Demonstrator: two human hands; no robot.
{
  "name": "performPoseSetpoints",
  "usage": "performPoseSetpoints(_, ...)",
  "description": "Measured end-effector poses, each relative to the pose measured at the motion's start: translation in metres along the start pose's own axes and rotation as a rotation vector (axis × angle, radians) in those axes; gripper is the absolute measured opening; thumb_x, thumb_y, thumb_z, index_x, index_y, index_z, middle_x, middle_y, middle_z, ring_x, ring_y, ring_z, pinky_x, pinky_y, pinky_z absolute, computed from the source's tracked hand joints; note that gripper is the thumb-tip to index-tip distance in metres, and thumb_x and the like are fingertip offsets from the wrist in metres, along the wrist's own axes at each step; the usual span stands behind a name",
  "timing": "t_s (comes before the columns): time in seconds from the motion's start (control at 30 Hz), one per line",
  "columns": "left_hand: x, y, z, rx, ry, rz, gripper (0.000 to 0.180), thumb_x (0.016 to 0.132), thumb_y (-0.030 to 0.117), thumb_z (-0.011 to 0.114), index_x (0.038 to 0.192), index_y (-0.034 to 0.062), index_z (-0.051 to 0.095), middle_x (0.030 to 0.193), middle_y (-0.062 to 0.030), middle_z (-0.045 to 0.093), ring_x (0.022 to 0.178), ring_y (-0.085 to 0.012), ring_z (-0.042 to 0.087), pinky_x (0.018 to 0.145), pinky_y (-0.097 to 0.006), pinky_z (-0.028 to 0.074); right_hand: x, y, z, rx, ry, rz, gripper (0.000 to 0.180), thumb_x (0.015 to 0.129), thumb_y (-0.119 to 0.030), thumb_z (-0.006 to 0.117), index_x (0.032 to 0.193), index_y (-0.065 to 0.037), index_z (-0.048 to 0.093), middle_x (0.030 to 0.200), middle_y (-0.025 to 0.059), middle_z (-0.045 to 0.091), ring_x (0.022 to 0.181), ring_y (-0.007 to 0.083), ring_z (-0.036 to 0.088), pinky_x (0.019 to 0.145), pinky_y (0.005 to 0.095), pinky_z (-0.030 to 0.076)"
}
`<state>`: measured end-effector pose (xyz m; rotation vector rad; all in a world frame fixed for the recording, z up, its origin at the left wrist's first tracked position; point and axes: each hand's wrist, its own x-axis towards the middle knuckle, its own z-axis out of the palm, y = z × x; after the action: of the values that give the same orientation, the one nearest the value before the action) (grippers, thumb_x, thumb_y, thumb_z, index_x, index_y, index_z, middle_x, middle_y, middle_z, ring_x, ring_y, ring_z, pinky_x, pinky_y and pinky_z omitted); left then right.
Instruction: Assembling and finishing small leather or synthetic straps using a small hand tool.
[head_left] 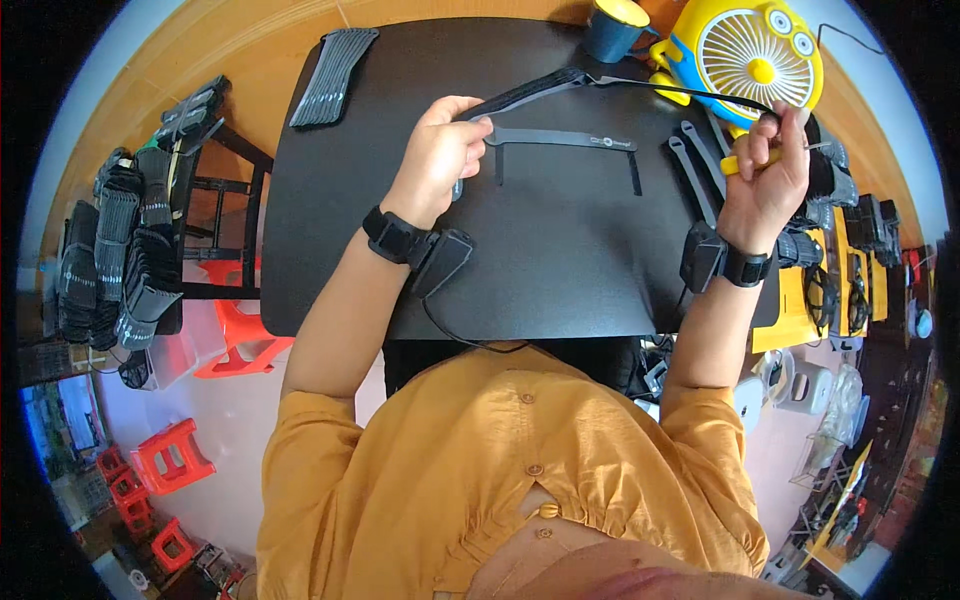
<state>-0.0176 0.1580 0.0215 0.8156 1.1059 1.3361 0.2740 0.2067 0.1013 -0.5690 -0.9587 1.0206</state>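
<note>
Left hand point(445, 155) pinches one end of black strap point(530, 92); right hand point(768, 180) grips other end plus yellow-handled tool point(739, 163); strap spans above desk point(560, 260), presumably kept extended; grey strap point(565, 138) lies flat, likely for easy reach

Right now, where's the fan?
In the head view, the fan is at the far right corner of the table, right of the mug, beyond the right hand.

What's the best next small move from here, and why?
Probably lower the black strap onto the table: it seems held up between the left hand and right hand, and the right also grips a yellow-handled tool, leaving neither hand free.
</note>
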Motion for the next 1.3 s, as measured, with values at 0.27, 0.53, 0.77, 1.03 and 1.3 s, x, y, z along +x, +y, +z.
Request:
performPoseSetpoints(0.27, 0.019, 0.005, -0.029, -0.192, 0.065, 0.037, 0.021, 0.099, 0.016, 0.051, 0.110, -0.0006, 0.056, 0.072, 0.0023, 0.048, 0.052, -0.0029, 0.040, 0.042, -0.016, 0.034, 0.008, -0.039, -0.009, -0.072, -0.043, -0.122, 0.026, 0.098, -0.026, 0.057, 0.092, -0.002, 0.062, 0.067, 0.0008, 0.053, 0.047, 0.0058, 0.038, 0.040, 0.0209, 0.025)
performPoseSetpoints(0.53, 0.001, 0.004, 0.000, -0.268, -0.451, -0.176, 0.052, 0.103, 0.037, 0.040, 0.146, 0.0085, 0.036, 0.130, -0.0214, 0.052, 0.064, -0.0102, 0.056, 0.045, -0.016, 0.043, -0.026, 0.001, 0.014, -0.004, -0.429, 0.102, 0.025, 0.098, -0.024, 0.057, 0.094, 0.000, 0.063, 0.066, 0.0046, 0.059, 0.042, 0.0073, 0.040, 0.040, 0.0209, 0.028)
performPoseSetpoints(0.77, 0.001, 0.007, -0.012, -0.044, -0.567, -0.163, 0.044, 0.102, 0.031, 0.046, 0.134, 0.0002, 0.047, 0.093, -0.0127, 0.062, 0.056, -0.0066, 0.054, 0.040, -0.015, 0.039, -0.021, 0.011, 0.013, -0.071, -0.447, 0.151, 0.027, 0.095, -0.028, 0.060, 0.094, -0.001, 0.065, 0.066, 0.0042, 0.059, 0.042, 0.0060, 0.041, 0.038, 0.0191, 0.028)
performPoseSetpoints(1.03, 0.001, 0.020, -0.020, 0.262, -0.394, -0.038, 0.026, 0.095, 0.020, 0.057, 0.109, -0.0012, 0.060, 0.069, 0.0009, 0.052, 0.051, -0.0025, 0.041, 0.045, -0.018, 0.031, -0.012, 0.027, -0.011, -0.381, -0.449, 0.340, 0.022, 0.094, -0.023, 0.062, 0.105, -0.005, 0.067, 0.077, 0.0024, 0.065, 0.050, 0.0019, 0.046, 0.040, 0.0158, 0.029)
performPoseSetpoints(1.3, 0.006, 0.005, -0.020, 0.602, -0.270, -0.054, 0.022, 0.090, 0.018, 0.063, 0.099, -0.0013, 0.065, 0.066, 0.0008, 0.056, 0.051, -0.0047, 0.046, 0.048, -0.020, 0.036, -0.023, 0.051, -0.029, -0.953, -0.495, 0.616, 0.023, 0.090, -0.016, 0.068, 0.110, -0.004, 0.066, 0.078, 0.0023, 0.067, 0.052, 0.0026, 0.055, 0.041, 0.0158, 0.037)
